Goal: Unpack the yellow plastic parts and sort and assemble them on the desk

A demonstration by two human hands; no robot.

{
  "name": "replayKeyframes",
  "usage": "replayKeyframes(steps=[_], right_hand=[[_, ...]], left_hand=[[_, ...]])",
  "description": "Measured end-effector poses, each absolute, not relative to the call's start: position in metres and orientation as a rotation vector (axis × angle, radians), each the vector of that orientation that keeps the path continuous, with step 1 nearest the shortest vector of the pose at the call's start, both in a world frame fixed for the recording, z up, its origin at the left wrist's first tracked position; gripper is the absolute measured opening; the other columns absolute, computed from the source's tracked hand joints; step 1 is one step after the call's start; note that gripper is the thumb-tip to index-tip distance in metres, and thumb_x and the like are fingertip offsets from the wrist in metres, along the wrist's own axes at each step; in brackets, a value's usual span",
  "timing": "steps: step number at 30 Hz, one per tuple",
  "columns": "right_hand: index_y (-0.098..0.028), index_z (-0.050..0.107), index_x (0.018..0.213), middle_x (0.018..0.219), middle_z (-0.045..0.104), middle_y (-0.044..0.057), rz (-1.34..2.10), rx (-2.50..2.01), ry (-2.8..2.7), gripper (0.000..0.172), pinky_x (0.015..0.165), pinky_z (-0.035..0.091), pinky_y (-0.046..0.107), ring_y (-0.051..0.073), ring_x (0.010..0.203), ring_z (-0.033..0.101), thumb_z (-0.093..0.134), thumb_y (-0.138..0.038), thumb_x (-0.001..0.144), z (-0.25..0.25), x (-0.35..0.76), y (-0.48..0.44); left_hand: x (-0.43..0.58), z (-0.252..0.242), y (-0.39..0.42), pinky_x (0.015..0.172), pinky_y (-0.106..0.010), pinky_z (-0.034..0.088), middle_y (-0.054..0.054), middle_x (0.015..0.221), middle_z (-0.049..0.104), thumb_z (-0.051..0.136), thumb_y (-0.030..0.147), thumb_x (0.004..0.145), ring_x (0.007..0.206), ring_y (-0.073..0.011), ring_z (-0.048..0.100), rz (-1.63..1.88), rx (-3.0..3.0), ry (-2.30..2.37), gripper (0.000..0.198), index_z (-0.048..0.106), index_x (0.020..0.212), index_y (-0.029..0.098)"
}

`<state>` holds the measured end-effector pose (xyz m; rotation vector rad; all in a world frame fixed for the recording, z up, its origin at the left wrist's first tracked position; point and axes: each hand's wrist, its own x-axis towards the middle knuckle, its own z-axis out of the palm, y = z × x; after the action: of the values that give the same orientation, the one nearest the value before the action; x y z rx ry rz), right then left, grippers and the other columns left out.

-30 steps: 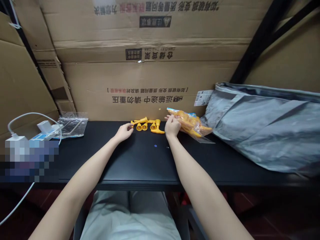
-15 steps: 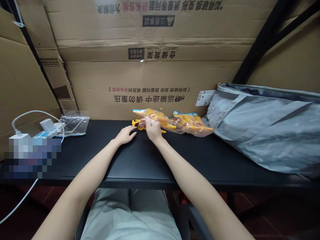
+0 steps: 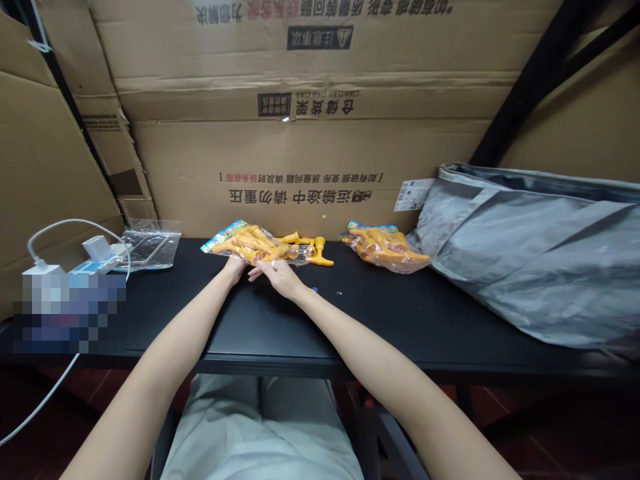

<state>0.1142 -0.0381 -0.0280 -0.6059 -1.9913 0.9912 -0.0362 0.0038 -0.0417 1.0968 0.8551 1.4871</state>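
A see-through plastic bag full of orange plastic toy parts, with a bright blue card top (image 3: 254, 245), is up at the two hands, over the back of the flat black desk (image 3: 270, 327). The left hand (image 3: 236, 268) is under the near side of this bag. The bag hides its fingers, so I cannot tell how wide its grip is. The right hand (image 3: 281, 277) has a narrow grip, holding the near edge of the same bag.

Just to the right of the bag are loose orange plastic parts (image 3: 320, 253), lying on the desk. The bag covers some of them. Farther right is another see-through bag of orange parts (image 3: 387, 248), lying on the desk near a big, soft gray cloth bag (image 3: 530, 260). A small, round blue bit (image 3: 315, 289) lies near the right hand.

Far to the left is a flat, shiny see-through bag (image 3: 159, 250), beside a white plug (image 3: 97, 249). A tall brown cardboard wall (image 3: 300, 150) stands behind it all.
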Motion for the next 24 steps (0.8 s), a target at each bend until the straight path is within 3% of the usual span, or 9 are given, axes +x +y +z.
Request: replayKeyframes(steps=[4,7,11,14,20,24], right_hand=[[-0.020,0.075,0.068,0.085,0.076,0.006,0.929,-0.650,-1.949,0.050,0.099,0.045,0.040,0.024,0.097,0.068,0.046,-0.055,0.088,-0.028,0.121,-0.028],[-0.020,0.075,0.065,0.083,0.076,0.006,0.936,-0.702,-1.943,0.043,0.098,0.045,0.038,0.023,0.093,0.068,0.048,-0.045,0.087,-0.027,0.127,-0.022],[-0.022,0.073,0.060,0.075,0.074,0.004,0.854,-0.872,-1.891,0.040,0.097,0.044,0.037,0.022,0.089,0.068,0.046,-0.035,0.088,-0.027,0.134,-0.015],[-0.022,0.071,0.058,0.073,0.073,0.003,0.821,-0.989,-1.776,0.043,0.100,0.041,0.036,0.021,0.092,0.067,0.045,-0.035,0.090,-0.029,0.137,-0.008],[-0.019,0.068,0.062,0.077,0.073,0.006,0.951,-1.108,-1.495,0.043,0.101,0.042,0.036,0.021,0.099,0.066,0.046,-0.040,0.092,-0.032,0.141,0.004],[-0.016,0.065,0.082,0.102,0.071,0.010,1.363,-1.036,-1.223,0.030,0.085,0.051,0.033,0.017,0.078,0.071,0.044,-0.034,0.095,-0.029,0.137,0.002]], left_hand=[[-0.043,-0.032,0.012,0.060,-0.026,0.053,-0.003,0.074,0.068,0.065,0.023,0.076,0.065,-0.0158,0.063,1.687,0.796,0.807,0.010,0.064,0.083,0.015],[-0.053,-0.027,0.013,0.072,-0.031,0.056,-0.008,0.091,0.072,0.058,0.029,0.082,0.081,-0.0197,0.067,1.782,0.640,0.752,0.025,0.065,0.103,0.016],[-0.065,-0.019,0.006,0.087,-0.042,0.054,-0.013,0.110,0.069,0.042,0.049,0.089,0.104,-0.0269,0.065,1.635,0.663,0.653,0.049,0.061,0.118,0.015],[-0.067,-0.014,0.000,0.088,-0.046,0.054,-0.016,0.109,0.069,0.034,0.057,0.091,0.102,-0.0288,0.066,1.479,0.675,0.635,0.059,0.060,0.118,0.012],[-0.060,-0.017,0.005,0.083,-0.039,0.057,-0.014,0.089,0.073,0.042,0.031,0.093,0.084,-0.0242,0.071,1.260,0.577,0.941,0.035,0.064,0.110,0.010],[-0.058,-0.028,0.017,0.083,-0.037,0.057,-0.012,0.088,0.073,0.048,0.017,0.090,0.082,-0.0216,0.072,1.426,0.519,1.007,0.027,0.061,0.113,0.010]])
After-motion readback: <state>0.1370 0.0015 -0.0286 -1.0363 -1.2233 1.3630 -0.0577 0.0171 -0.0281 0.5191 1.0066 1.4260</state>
